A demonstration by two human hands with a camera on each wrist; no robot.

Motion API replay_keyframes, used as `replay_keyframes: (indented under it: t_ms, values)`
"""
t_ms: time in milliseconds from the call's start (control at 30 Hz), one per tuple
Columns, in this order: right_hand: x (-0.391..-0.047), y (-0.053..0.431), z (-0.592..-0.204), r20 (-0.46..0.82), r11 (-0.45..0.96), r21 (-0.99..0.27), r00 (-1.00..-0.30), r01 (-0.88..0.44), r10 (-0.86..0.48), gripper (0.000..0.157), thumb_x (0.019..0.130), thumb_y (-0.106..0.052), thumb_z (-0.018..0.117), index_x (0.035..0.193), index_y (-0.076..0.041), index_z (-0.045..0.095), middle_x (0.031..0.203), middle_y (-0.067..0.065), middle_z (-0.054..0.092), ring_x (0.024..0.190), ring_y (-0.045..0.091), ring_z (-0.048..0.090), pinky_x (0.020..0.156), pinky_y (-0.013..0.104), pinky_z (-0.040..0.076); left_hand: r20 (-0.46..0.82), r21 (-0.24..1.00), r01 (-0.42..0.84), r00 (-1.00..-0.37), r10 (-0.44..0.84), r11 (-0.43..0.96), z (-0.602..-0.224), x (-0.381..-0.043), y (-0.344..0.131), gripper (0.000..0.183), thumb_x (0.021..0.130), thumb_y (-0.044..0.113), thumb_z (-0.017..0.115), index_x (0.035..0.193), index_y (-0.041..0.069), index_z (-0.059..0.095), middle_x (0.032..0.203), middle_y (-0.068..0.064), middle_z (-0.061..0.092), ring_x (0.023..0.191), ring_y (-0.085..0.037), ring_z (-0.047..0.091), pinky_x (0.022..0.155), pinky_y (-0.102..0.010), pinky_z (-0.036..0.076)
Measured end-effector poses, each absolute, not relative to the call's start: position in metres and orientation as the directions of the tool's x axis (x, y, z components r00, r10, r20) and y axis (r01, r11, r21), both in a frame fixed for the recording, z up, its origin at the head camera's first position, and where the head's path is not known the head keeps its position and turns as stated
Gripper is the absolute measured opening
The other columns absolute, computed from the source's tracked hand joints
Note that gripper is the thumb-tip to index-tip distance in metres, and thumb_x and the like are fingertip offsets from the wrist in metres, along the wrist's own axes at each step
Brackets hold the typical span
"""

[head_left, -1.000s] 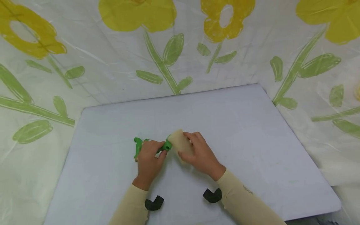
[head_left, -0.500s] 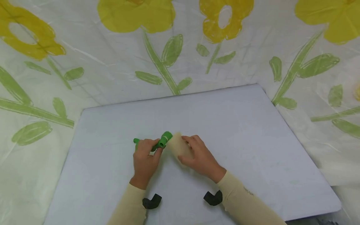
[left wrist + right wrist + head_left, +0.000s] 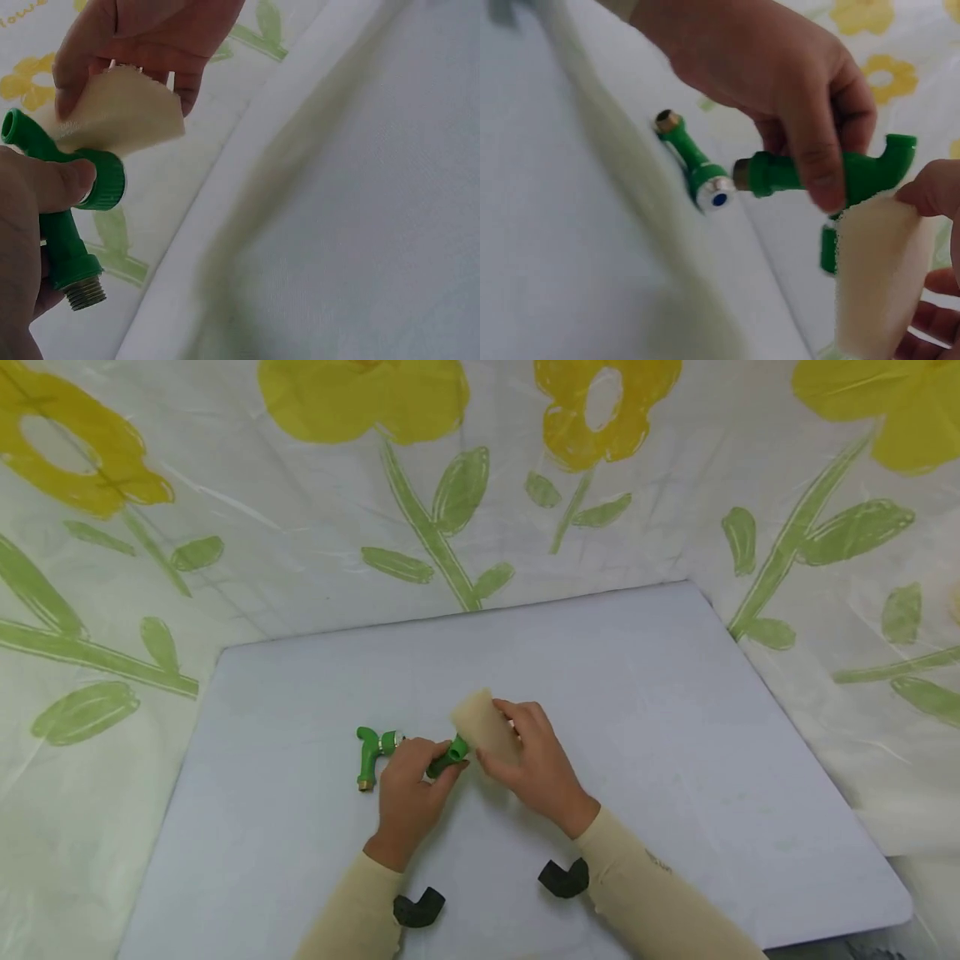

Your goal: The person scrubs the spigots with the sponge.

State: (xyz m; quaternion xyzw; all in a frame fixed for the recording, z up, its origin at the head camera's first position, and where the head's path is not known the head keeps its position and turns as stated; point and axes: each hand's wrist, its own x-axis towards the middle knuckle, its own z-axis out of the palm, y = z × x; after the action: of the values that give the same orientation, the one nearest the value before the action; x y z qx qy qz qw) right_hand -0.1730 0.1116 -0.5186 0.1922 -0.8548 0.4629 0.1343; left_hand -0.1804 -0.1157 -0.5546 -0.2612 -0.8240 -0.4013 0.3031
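Observation:
My left hand (image 3: 408,797) holds a green plastic tap (image 3: 67,244) by its body, with the thumb across it. A threaded metal end and a curved spout show on this tap in the left wrist view. My right hand (image 3: 546,772) grips a pale cream sponge (image 3: 486,727), thumb on one side and fingers on the other. In the right wrist view the sponge lies up against the held tap near its spout. A second green tap (image 3: 367,756), with a white and blue cap on its end, lies on the table just left of my left hand.
The white table (image 3: 637,693) stretches around both hands. Behind it hangs a white sheet (image 3: 300,560) printed with yellow flowers and green leaves. Black curved pieces (image 3: 420,907) stick out from both sleeves near the wrists.
My left hand first shifted left and turned the tap, then moved back right and turned it again. The sponge dipped a little, then rose. The second tap is more in sight now.

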Motion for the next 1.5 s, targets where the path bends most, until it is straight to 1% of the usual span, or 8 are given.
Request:
replay_keyframes:
  t_ms: [133, 300, 400, 567, 700, 933, 1233, 1500]
  values:
    - [-0.173, 0.113, -0.516, 0.389, 0.482, -0.764, -0.903, -0.428, -0.185, 0.068, 0.095, -0.019, 0.086, 0.153, 0.000, 0.055, 0.125, 0.011, 0.056, 0.109, 0.024, 0.054, 0.088, 0.044, 0.054, 0.718, 0.459, 0.698, -0.656, 0.232, 0.550, -0.553, -0.180, -0.115, 0.027, 0.084, 0.007, 0.094, 0.108, 0.006, 0.079, 0.093, -0.002, 0.074, 0.081, -0.022, 0.064, 0.071, -0.040, 0.052]
    - [-0.165, 0.113, -0.523, 0.289, 0.478, -0.793, -0.924, -0.378, -0.251, 0.070, 0.098, -0.021, 0.084, 0.157, 0.000, 0.052, 0.129, 0.009, 0.055, 0.114, 0.020, 0.054, 0.093, 0.042, 0.055, 0.757, 0.497, 0.673, -0.645, 0.107, 0.548, -0.551, -0.185, -0.121, 0.029, 0.080, 0.003, 0.097, 0.103, 0.003, 0.078, 0.092, -0.007, 0.074, 0.081, -0.025, 0.069, 0.071, -0.038, 0.057]
    - [-0.165, 0.111, -0.525, 0.294, 0.486, -0.782, -0.918, -0.390, -0.265, 0.071, 0.098, -0.022, 0.084, 0.157, 0.000, 0.051, 0.130, 0.008, 0.055, 0.113, 0.019, 0.054, 0.092, 0.040, 0.055, 0.752, 0.545, 0.663, -0.658, 0.052, 0.514, -0.551, -0.186, -0.123, 0.030, 0.078, 0.000, 0.098, 0.098, 0.004, 0.076, 0.090, -0.006, 0.074, 0.080, -0.024, 0.071, 0.072, -0.034, 0.059]
    - [-0.172, 0.111, -0.519, 0.379, 0.483, -0.759, -0.900, -0.436, -0.217, 0.069, 0.096, -0.020, 0.085, 0.154, 0.001, 0.053, 0.126, 0.009, 0.054, 0.107, 0.022, 0.052, 0.086, 0.041, 0.054, 0.726, 0.517, 0.689, -0.667, 0.165, 0.509, -0.550, -0.183, -0.120, 0.032, 0.076, 0.005, 0.100, 0.100, 0.007, 0.079, 0.092, -0.003, 0.075, 0.081, -0.021, 0.070, 0.070, -0.035, 0.058]
    - [-0.172, 0.111, -0.518, 0.343, 0.473, -0.784, -0.916, -0.402, -0.209, 0.069, 0.097, -0.021, 0.084, 0.155, 0.001, 0.053, 0.126, 0.009, 0.054, 0.107, 0.021, 0.052, 0.087, 0.042, 0.054, 0.719, 0.498, 0.698, -0.664, 0.204, 0.515, -0.547, -0.184, -0.121, 0.033, 0.078, 0.006, 0.099, 0.104, 0.005, 0.079, 0.093, -0.004, 0.075, 0.080, -0.023, 0.069, 0.070, -0.038, 0.056]
    - [-0.164, 0.107, -0.526, 0.235, 0.473, -0.813, -0.935, -0.340, -0.267, 0.074, 0.097, -0.021, 0.085, 0.158, 0.000, 0.048, 0.133, 0.010, 0.053, 0.116, 0.021, 0.053, 0.093, 0.043, 0.056, 0.678, 0.634, 0.613, -0.734, 0.043, 0.471, -0.545, -0.188, -0.129, 0.030, 0.078, 0.001, 0.099, 0.094, 0.005, 0.075, 0.091, -0.005, 0.075, 0.078, -0.025, 0.074, 0.074, -0.023, 0.060]
    - [-0.171, 0.106, -0.519, 0.378, 0.465, -0.779, -0.906, -0.421, -0.188, 0.074, 0.095, -0.021, 0.086, 0.156, -0.001, 0.048, 0.129, 0.011, 0.052, 0.109, 0.024, 0.052, 0.088, 0.050, 0.057, 0.623, 0.685, 0.603, -0.776, 0.100, 0.408, -0.546, -0.181, -0.120, 0.031, 0.077, 0.002, 0.100, 0.094, 0.007, 0.074, 0.091, -0.002, 0.074, 0.078, -0.022, 0.074, 0.073, -0.024, 0.061]
    - [-0.164, 0.100, -0.533, 0.338, 0.473, -0.789, -0.920, -0.392, -0.199, 0.076, 0.096, -0.023, 0.086, 0.157, -0.002, 0.044, 0.131, 0.011, 0.052, 0.111, 0.023, 0.053, 0.091, 0.046, 0.057, 0.353, 0.918, 0.332, -0.934, -0.062, 0.218, -0.535, -0.177, -0.118, 0.022, 0.086, 0.006, 0.095, 0.097, 0.004, 0.077, 0.091, -0.005, 0.074, 0.071, -0.019, 0.070, 0.058, -0.022, 0.058]
